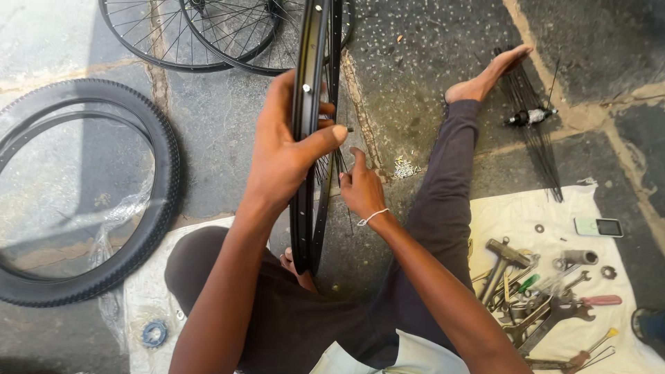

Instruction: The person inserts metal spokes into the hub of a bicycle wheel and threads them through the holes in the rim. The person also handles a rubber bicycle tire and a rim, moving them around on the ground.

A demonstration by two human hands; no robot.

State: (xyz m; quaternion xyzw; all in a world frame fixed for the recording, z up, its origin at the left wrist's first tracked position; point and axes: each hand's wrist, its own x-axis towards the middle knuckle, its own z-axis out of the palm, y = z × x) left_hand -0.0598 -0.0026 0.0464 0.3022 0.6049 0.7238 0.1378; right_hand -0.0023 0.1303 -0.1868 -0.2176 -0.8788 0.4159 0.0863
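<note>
Right now your left hand [280, 156] grips the upright rim [309, 131] closed, its length running away from you, while your right hand [360, 190], just beside, pinches a spoke [341, 161].

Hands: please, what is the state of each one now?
Left hand: closed, gripping the rim.
Right hand: pinching at the spokes; grip unclear.

one black rim [308, 138] held upright, two spoked wheels [208, 34], one tyre [149, 138], one hammer [500, 260], one hub with spokes [530, 116], one phone [599, 226].
</note>
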